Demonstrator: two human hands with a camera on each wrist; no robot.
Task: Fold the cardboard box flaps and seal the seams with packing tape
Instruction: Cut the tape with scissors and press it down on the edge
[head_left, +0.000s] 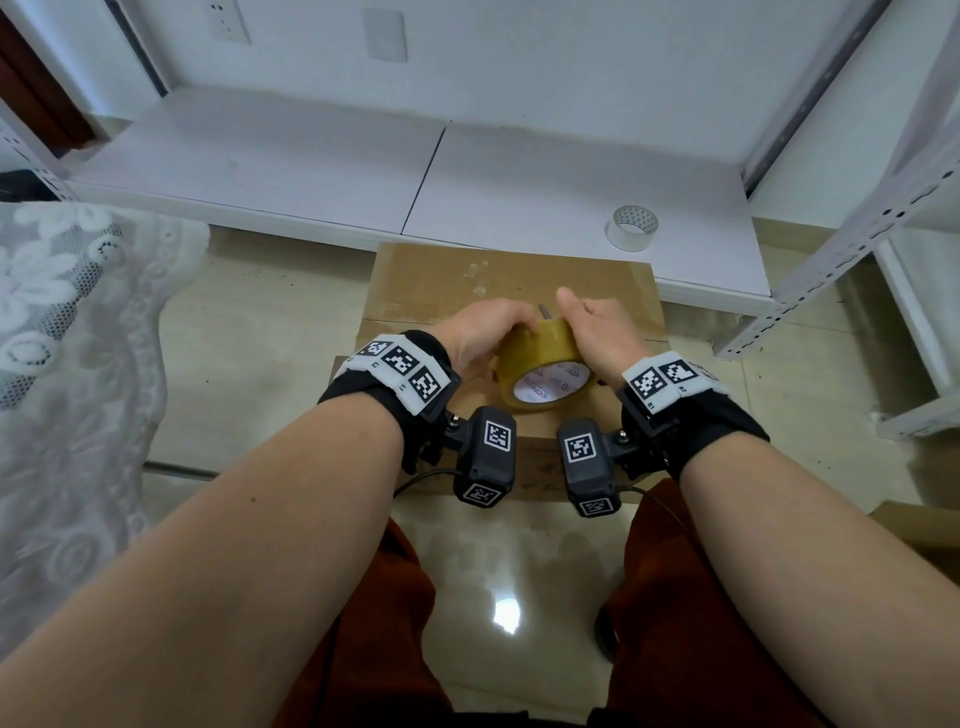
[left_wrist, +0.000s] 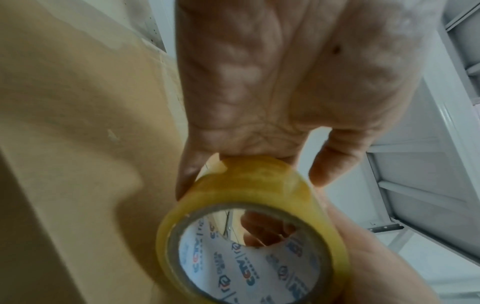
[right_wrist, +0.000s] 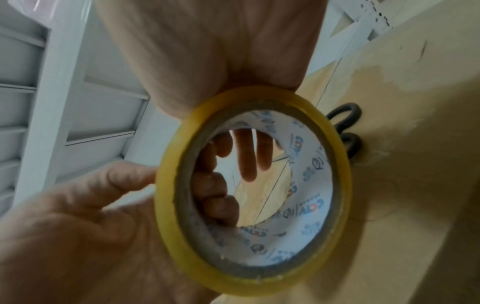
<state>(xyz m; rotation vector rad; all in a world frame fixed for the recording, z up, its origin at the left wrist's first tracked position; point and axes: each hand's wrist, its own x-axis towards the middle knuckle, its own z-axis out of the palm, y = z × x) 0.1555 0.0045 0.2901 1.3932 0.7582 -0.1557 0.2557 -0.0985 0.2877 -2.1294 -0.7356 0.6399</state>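
Note:
A brown cardboard box sits on the floor in front of me with its top flaps folded flat. Just above it, both hands hold a yellowish roll of packing tape. My left hand grips the roll's left side and my right hand curls over its right side. In the left wrist view the left hand's fingers lie along the tape roll. In the right wrist view the tape roll fills the middle. Black scissors handles lie on the box behind it.
A small clear tape roll stands on the low white shelf board behind the box. A white metal rack rises at the right. Lace cloth hangs at the left. Glossy floor tiles lie between my knees.

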